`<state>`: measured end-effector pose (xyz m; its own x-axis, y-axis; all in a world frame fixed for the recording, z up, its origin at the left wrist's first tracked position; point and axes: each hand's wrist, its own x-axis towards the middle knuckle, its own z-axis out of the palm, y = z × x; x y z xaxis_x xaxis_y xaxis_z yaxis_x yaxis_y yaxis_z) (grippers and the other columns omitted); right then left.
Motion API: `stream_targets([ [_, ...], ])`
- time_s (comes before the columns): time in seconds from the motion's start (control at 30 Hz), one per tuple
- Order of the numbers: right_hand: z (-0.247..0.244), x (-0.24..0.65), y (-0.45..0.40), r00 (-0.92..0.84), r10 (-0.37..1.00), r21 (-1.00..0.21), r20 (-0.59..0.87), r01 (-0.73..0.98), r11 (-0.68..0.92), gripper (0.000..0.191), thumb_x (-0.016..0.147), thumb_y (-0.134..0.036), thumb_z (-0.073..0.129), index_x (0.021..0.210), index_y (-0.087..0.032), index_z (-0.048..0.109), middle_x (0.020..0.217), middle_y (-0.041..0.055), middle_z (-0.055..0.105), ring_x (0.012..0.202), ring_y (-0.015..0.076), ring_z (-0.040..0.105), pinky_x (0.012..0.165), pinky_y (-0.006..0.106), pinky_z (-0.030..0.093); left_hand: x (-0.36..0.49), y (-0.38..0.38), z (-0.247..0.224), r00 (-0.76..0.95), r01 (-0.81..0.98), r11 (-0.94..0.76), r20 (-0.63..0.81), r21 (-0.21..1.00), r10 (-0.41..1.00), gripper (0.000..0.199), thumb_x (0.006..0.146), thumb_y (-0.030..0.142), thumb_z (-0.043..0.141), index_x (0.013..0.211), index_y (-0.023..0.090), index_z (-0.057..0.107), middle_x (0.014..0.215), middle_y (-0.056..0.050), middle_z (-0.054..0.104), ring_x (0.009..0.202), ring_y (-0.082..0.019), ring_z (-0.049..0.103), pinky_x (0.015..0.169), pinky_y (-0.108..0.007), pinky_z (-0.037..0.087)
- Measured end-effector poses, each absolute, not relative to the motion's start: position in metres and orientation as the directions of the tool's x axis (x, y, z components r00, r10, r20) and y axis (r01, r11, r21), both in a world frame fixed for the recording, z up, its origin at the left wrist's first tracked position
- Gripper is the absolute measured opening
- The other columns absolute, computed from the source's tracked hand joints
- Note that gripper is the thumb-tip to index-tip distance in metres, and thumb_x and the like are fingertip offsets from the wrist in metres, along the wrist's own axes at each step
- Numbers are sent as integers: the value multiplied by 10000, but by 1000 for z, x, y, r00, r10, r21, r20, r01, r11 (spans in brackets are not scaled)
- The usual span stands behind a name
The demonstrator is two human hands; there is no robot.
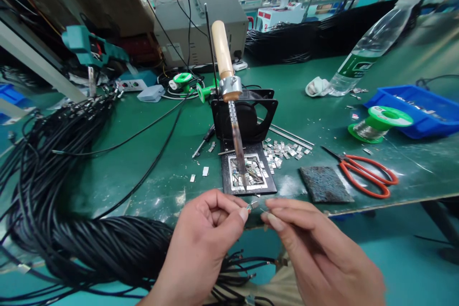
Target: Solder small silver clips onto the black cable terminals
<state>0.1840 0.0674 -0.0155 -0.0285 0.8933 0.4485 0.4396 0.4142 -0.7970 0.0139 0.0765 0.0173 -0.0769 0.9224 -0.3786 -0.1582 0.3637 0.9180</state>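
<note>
At the table's front edge, my left hand (210, 239) pinches a small metal connector (254, 204) between thumb and index finger. My right hand (308, 244) is closed just to its right, fingertips pinched on a thin wire end (263, 210) that points toward the connector. A small gap shows between the two. Directly beyond my hands, a soldering iron (234, 129) with a wooden handle is clamped tip-down over a black plate (271, 185). Small metal pieces (283, 152) lie in the plate's white-edged square and in a pile beside it.
Black cable bundles (107, 248) fill the left side and front. A black fan (263, 110) stands behind the iron. To the right are a dark sponge (324, 184), red-handled scissors (366, 172), a solder spool (376, 126), a blue tray (426, 110) and a water bottle (369, 52).
</note>
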Motion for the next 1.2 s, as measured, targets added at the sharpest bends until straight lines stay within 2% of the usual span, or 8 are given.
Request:
stream_targets([
  [0.13,-8,176,73,-63,855,-737,514,477,479,103,935,-121,670,928,-221,698,1041,7,786,933,94,772,897,140,605,15,77,18,-89,-146,335,-350,931,933,247,786,317,793,653,175,641,834,-39,713,728,-133,622,612,-208,481],
  [0.23,-4,170,78,-76,849,-729,522,478,491,116,926,-108,652,903,-210,701,1015,21,788,932,105,775,901,162,611,16,78,20,-100,-102,307,-317,946,943,237,793,310,781,650,174,649,809,-41,716,727,-140,641,635,-214,512],
  [0.43,-5,166,79,-60,850,-736,524,471,487,115,915,-107,661,907,-214,706,1016,29,783,937,115,773,875,172,616,17,79,23,-142,-68,272,-280,960,950,216,788,294,778,647,175,667,813,-52,740,737,-151,683,674,-221,562],
  [0.67,-6,164,79,-44,852,-746,521,462,480,125,919,-102,663,906,-218,708,1025,3,779,949,76,762,906,113,574,16,82,22,-145,-64,252,-258,966,955,204,796,274,769,647,174,672,822,-50,744,738,-141,691,668,-202,567],
  [0.9,-5,164,83,-43,849,-747,526,453,486,125,920,-101,670,909,-216,716,1021,15,782,939,94,767,893,137,594,17,84,23,-140,-97,240,-252,966,957,192,798,248,770,653,170,671,806,-41,745,728,-139,699,671,-201,587],
  [1.2,-3,162,88,-32,840,-740,542,456,495,125,919,-104,666,898,-213,723,1008,26,792,916,117,778,862,177,630,17,89,26,-134,-41,247,-250,968,959,209,802,258,768,635,176,671,795,-48,753,737,-150,695,668,-206,573],
])
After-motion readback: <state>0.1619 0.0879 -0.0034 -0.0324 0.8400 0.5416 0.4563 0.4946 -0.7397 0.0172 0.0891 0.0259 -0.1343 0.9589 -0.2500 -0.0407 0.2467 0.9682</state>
